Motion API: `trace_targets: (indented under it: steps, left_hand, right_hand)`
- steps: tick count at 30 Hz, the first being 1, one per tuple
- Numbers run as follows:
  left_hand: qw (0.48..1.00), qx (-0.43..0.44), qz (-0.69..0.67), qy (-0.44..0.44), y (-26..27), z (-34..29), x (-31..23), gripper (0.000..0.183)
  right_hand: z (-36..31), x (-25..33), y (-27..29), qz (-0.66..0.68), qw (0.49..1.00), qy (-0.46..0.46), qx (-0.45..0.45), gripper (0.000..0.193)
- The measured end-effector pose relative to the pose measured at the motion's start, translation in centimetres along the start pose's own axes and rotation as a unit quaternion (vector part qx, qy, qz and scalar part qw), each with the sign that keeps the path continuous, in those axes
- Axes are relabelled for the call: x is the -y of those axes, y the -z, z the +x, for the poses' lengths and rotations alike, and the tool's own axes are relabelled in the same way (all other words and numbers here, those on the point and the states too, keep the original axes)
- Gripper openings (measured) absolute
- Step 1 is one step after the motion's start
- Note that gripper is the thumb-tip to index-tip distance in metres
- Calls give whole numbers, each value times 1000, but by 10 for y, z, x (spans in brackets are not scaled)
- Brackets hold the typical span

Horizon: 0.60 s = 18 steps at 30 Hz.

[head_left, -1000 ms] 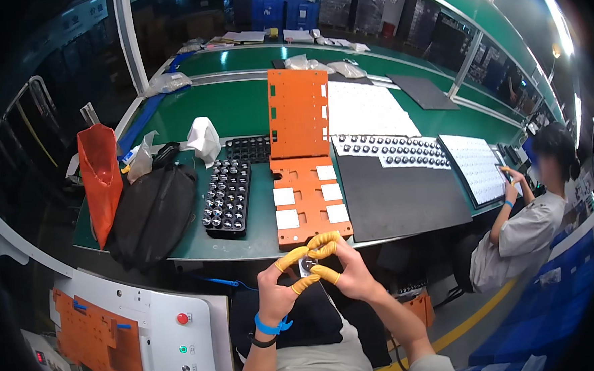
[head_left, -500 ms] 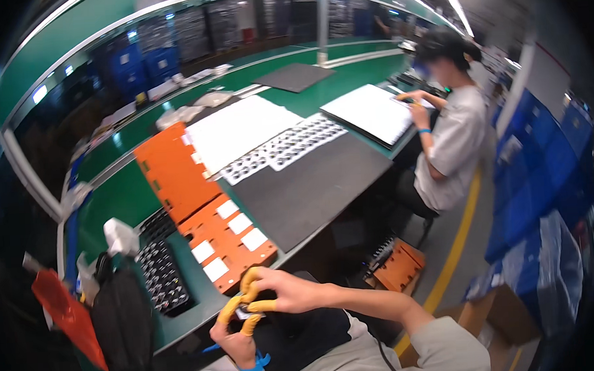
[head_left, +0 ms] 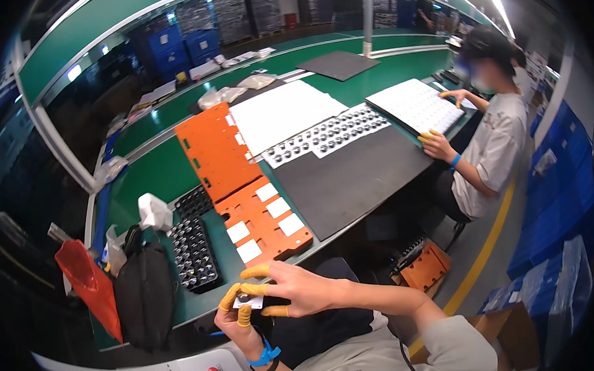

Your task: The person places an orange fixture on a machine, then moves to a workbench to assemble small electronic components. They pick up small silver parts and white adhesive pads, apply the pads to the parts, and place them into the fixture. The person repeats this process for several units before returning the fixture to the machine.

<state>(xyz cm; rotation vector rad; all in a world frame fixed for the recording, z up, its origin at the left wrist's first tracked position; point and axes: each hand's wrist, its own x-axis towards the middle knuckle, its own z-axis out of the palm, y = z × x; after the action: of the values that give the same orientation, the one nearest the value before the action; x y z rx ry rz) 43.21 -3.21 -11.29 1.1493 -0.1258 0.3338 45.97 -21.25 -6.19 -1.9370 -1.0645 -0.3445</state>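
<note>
Looking down from the head camera, both hands meet just in front of the near edge of the green worktop (head_left: 142, 180), pinching a small round dark part on a little white square backing (head_left: 247, 299). The left hand (head_left: 240, 319) sits underneath, its yellow-capped fingertips (head_left: 245, 315) closed on the backing's lower edge. The right hand (head_left: 301, 289) comes in from the right, capped thumb and forefinger grasping the part on top, the other fingers fanned out. The piece looks tiny, light and stiff, probably easy to fumble, so I'd say an edge pinch like this is the way to take it, not the face.

Just beyond the hands are an orange plastic jig with white square inserts (head_left: 265, 221), a black tray of small round parts (head_left: 193, 255) and a black bag (head_left: 145, 294). A co-worker's hand (head_left: 436, 144) rests at a white tray (head_left: 417, 105) well apart.
</note>
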Motion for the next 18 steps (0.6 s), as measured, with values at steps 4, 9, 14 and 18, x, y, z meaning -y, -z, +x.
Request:
trace_targets:
  steps: [4,9,14,18]
  left_hand:
    - [999,-5,44,0,-15,0,1,63]
    - [998,1,54,-27,-27,0,3,58]
    - [993,0,111,-29,-21,8,-3,45]
    - [979,40,181,-80,-20,15,-9,42]
  right_hand:
    - [3,-6,-7,-78,987,24,-136,42]
    - [1,-18,-9,-110,979,30,-172,45]
    - [3,-19,-2,-52,987,37,-151,45]
    - [4,-18,7,-35,992,33,-113,45]
